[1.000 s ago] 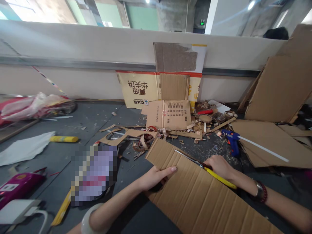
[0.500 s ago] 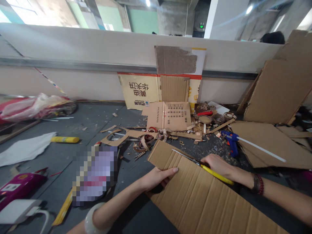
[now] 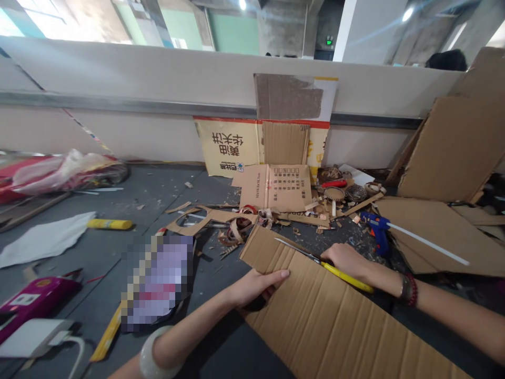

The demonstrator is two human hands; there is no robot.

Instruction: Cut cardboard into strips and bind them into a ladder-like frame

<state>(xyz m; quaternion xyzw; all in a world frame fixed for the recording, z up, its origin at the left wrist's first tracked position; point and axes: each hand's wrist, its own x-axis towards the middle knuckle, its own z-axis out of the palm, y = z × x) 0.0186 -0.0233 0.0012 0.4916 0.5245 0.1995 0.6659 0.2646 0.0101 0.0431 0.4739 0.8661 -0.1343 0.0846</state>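
Note:
A large piece of corrugated cardboard (image 3: 335,321) slants across the front. My left hand (image 3: 256,287) grips its left edge, thumb on top and fingers underneath. My right hand (image 3: 346,259) is closed around yellow-handled scissors (image 3: 342,276) at the cardboard's far edge; some of its fingers are hidden. One pointed blade lies over the top surface, aimed left toward the far corner, and the other blade is mostly out of sight. Beyond that edge lie coiled cardboard strips (image 3: 238,231). To the right of my right hand rests a blue glue gun (image 3: 379,234) with a white glue stick in it.
Cardboard scraps and a printed cardboard piece (image 3: 290,187) lie at the back centre, below a leaning yellow box panel (image 3: 226,147). Large cardboard sheets (image 3: 445,147) lean at right. On the left are a yellow-handled tool (image 3: 109,224), a purple device (image 3: 43,297) and a white charger (image 3: 33,337).
The scissors and my right hand have shifted slightly left along the cardboard's far edge. My left hand keeps its hold. The whole view has turned a little.

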